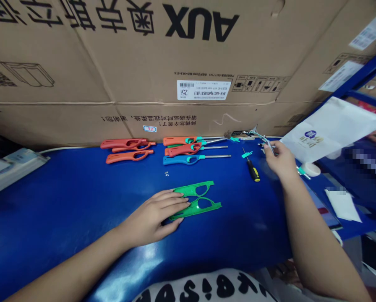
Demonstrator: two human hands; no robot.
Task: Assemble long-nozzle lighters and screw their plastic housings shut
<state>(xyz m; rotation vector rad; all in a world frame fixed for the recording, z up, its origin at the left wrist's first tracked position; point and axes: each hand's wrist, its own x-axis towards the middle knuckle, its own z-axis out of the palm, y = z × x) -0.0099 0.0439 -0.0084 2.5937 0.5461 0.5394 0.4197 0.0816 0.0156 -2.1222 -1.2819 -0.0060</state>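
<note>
Left hand (158, 216) lies flat on green shells (203, 197); right hand (280, 161) pinches a wire part (259, 136).

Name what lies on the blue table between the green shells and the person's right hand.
In the head view, a black-and-yellow screwdriver lies between the green shells and the right hand.

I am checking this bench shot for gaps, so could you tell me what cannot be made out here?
1. Head view: the left hand covers the near ends of the green lighter shells.
2. Head view: the right hand hides how its fingers grip the small metal parts, which are too small to identify.
3. Head view: a pixelated patch blanks the area at the right.
4. Head view: the box label print is too small.
</note>
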